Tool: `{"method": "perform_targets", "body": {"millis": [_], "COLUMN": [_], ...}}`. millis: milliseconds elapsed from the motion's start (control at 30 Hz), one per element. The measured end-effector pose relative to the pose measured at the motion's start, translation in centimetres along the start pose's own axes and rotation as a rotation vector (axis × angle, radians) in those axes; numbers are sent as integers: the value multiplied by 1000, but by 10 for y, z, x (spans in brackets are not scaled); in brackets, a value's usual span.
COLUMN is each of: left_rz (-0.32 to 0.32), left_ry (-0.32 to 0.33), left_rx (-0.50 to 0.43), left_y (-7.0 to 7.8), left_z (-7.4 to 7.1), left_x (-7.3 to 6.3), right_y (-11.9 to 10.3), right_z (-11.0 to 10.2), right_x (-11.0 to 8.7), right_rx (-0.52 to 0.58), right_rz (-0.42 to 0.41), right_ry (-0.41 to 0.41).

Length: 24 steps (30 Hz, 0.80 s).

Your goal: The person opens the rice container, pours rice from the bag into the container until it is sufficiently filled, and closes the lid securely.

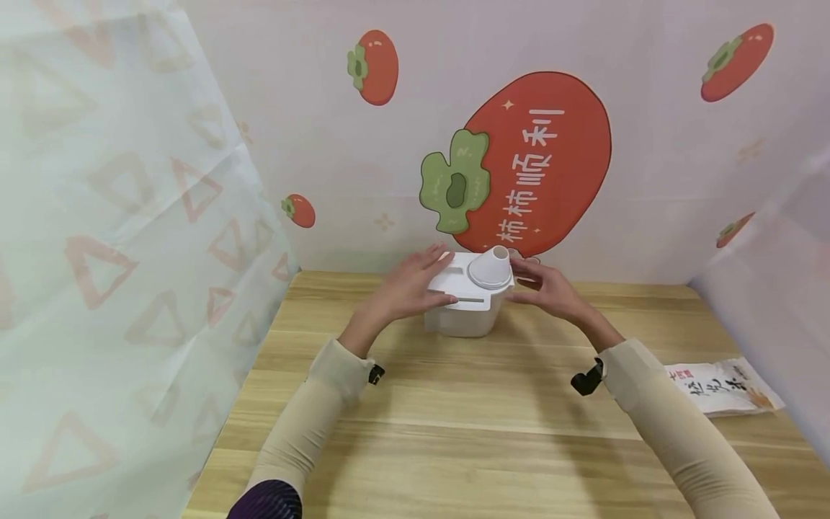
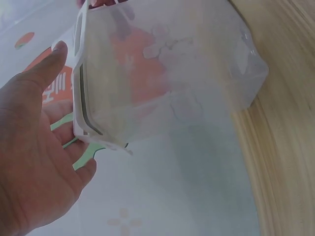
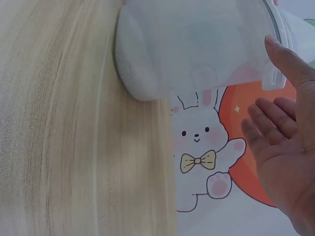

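Observation:
A translucent white plastic container stands upright near the back of the table. Its white lid carries a cone-shaped spout. My left hand is at the lid's left end, thumb along the front and the other fingers toward the back. In the left wrist view that hand spreads loosely around the lid's rim; whether it presses there, I cannot tell. At the container's right side is my right hand. Its fingers look extended in the right wrist view, the thumb close to the lid's edge.
A white printed packet lies at the table's right side. Behind the wooden table rises a wall sheet with persimmon prints, and another patterned sheet hangs along the left.

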<state>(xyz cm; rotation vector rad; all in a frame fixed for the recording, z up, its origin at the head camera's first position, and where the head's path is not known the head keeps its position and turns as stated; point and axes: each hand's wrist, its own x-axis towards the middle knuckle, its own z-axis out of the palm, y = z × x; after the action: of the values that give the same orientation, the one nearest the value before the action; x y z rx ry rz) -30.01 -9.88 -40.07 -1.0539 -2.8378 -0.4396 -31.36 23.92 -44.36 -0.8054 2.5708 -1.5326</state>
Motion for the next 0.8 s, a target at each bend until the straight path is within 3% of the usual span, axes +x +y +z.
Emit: {"method": "perform_targets", "body": {"millis": [400,800], "left_rz": [-12,-27], "left_ry": [8,64], "left_rx": [-23,-23], "left_y": [3,5], "left_z": [4,9], "left_x": [0,0], "right_y": [1,9], "right_z": [3,12], "right_x": [-4,-4], "right_rx": [45,151], "right_rz": [88,39], "right_ry": [30,85]}}
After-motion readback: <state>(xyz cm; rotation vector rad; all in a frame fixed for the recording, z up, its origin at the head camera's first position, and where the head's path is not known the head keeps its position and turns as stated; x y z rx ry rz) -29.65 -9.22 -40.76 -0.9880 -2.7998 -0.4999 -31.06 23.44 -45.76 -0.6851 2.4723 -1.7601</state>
